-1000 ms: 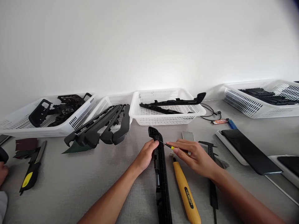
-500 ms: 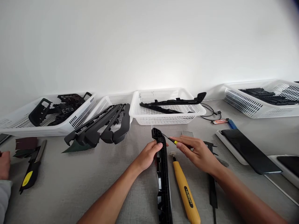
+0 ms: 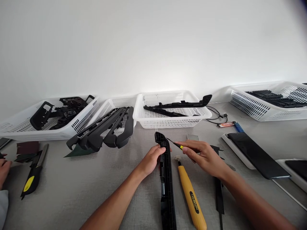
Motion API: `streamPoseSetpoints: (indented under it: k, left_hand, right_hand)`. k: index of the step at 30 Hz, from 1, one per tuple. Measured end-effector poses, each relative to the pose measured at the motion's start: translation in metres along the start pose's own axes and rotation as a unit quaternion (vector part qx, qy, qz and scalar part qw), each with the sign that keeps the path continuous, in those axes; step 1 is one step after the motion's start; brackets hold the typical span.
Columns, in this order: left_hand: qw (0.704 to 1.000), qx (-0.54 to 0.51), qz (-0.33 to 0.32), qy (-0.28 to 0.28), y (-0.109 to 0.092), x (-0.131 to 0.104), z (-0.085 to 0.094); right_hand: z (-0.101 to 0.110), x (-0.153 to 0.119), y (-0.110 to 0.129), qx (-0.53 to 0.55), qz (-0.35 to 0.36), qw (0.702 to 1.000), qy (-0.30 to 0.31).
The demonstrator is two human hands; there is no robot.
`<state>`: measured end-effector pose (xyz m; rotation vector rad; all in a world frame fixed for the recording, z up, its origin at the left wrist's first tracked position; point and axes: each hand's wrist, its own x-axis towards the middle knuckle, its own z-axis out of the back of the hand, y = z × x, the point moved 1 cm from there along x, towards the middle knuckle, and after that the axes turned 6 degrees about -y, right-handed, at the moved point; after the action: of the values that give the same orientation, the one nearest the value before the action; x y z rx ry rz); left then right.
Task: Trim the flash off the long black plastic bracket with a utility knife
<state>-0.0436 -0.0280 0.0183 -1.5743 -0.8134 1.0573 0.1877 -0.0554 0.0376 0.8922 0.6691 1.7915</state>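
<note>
Left hand: curled round a long, black, grid-ribbed strip, thumb pressed on top | Right hand: pinched a slim dark tool, yellow-banded, its thin tip just beside the strip's curved end | Strip: extended over the grey, fine-textured tabletop, between left forearm and smooth, rounded yellow tool

A black plastic strip runs out of frame below as the right hand covers part of a slim tool. A co-worker's hand is cut off at left, and the right wrist hides part of a black caliper.
</note>
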Motion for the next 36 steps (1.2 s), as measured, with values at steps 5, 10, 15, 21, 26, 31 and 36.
streamPoseSetpoints:
  k: [5, 10, 15, 21, 26, 31, 36]
  left_hand:
    - [1.000, 0.002, 0.001, -0.004, 0.001, 0.000, 0.001]
    - [1.000, 0.007, -0.023, 0.002, 0.001, 0.000, -0.001]
    - [0.999, 0.023, 0.003, 0.024, -0.001, -0.002, -0.003]
    - [1.000, 0.025, -0.005, 0.016, -0.002, -0.002, -0.003]
    - [0.999, 0.034, -0.001, 0.023, -0.002, -0.002, -0.004]
    - [0.998, 0.046, 0.002, 0.037, -0.002, -0.003, -0.004]
    - [0.997, 0.058, 0.002, 0.056, 0.001, -0.003, -0.005]
  right_hand:
    - [0.001, -0.001, 0.002, 0.032, -0.012, 0.999, 0.023]
    - [-0.005, -0.001, 0.005, 0.040, 0.015, 0.999, 0.012]
    - [-0.012, 0.000, -0.001, 0.017, 0.027, 0.999, -0.030]
    - [-0.009, 0.000, -0.002, 0.005, 0.031, 0.999, -0.004]
    - [-0.010, 0.000, 0.001, -0.009, 0.041, 0.999, 0.007]
    - [-0.013, 0.001, -0.005, -0.028, 0.065, 0.997, -0.022]
    - [-0.014, 0.000, -0.008, -0.034, 0.067, 0.997, -0.011]
